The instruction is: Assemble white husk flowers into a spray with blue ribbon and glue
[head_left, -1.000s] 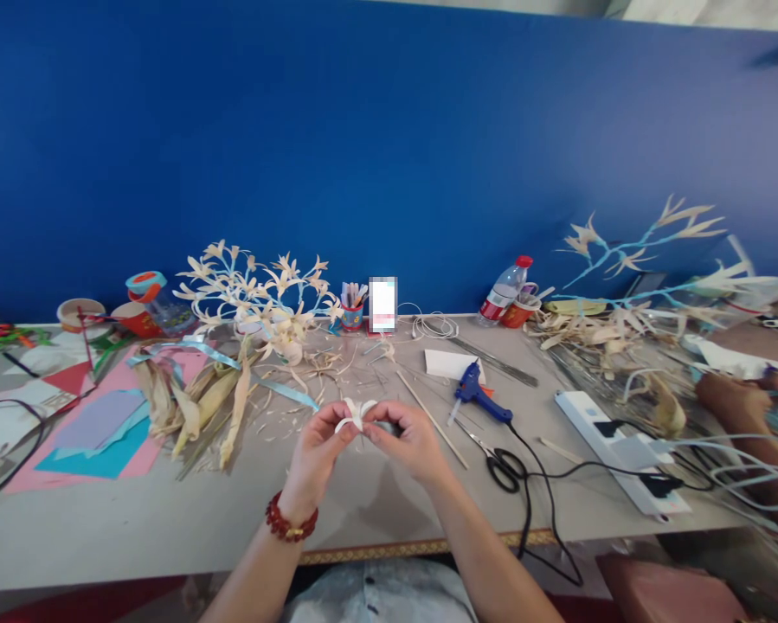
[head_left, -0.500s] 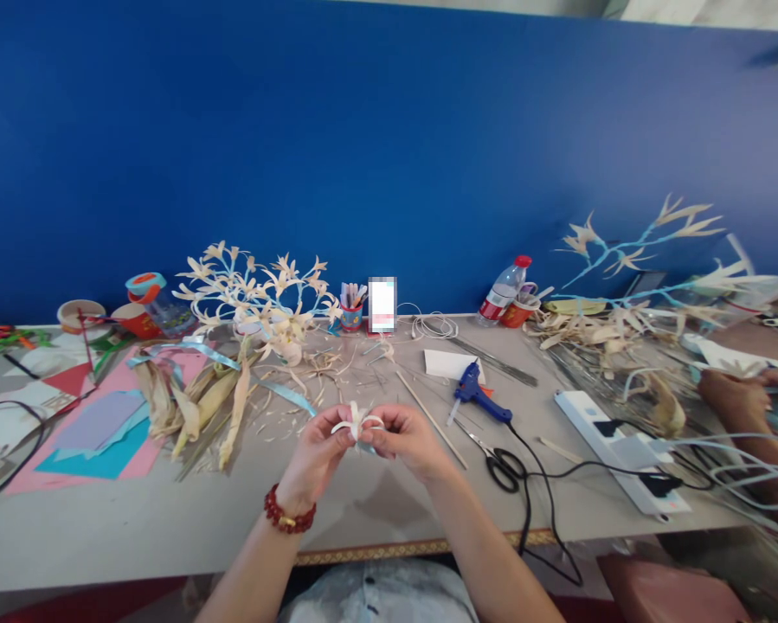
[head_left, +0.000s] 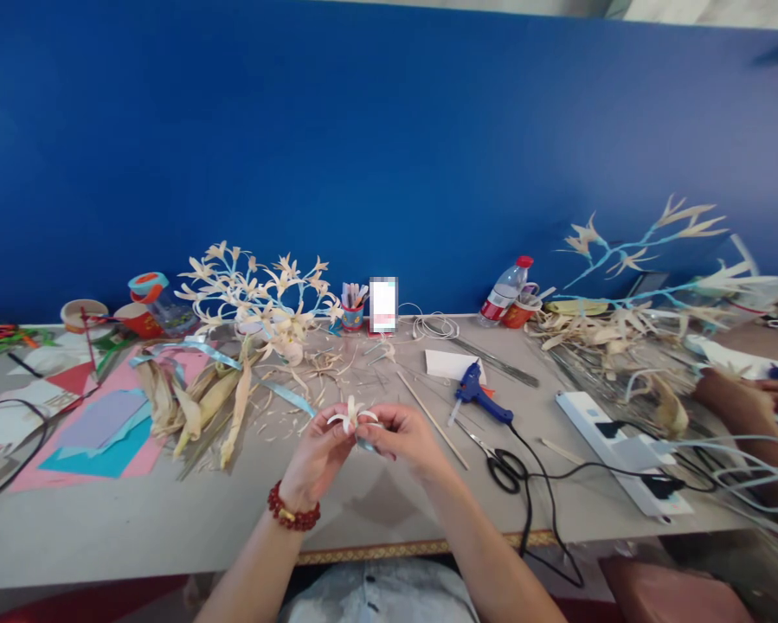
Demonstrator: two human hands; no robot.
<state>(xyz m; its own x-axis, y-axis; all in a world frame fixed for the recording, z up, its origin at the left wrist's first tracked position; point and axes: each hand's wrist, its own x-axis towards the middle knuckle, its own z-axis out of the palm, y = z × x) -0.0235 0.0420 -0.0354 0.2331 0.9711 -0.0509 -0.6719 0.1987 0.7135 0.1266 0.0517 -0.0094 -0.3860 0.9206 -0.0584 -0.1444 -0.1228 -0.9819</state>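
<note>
A small cream flower (head_left: 352, 417), apparently of corn husk, is held up between my two hands, its narrow petals curling outward. My left hand (head_left: 317, 450) pinches it from the left, a red bead bracelet on that wrist. From the other side my right hand (head_left: 401, 434) has thumb and fingers closed at the flower's base. A bit of light blue strip (head_left: 366, 445) shows under the fingers; most of it is hidden. Beyond the hands, a blue ribbon (head_left: 291, 398) and thin husk scraps lie on the table (head_left: 233, 528). Right of my right hand are a thin stick (head_left: 433, 420) and black-handled scissors (head_left: 506, 471).
A blue glue gun (head_left: 483, 394) rests against white card. Its cord runs near a power strip (head_left: 622, 459). Corn husks (head_left: 200, 402) and coloured paper (head_left: 96, 441) lie left. Finished flower branches (head_left: 259, 294) stand behind. A co-worker's hands (head_left: 732, 402) work at far right.
The flower has tipped and shifted slightly left in my fingers, showing its petals more openly. Both hands keep their grip. The co-worker's hands have moved a little.
</note>
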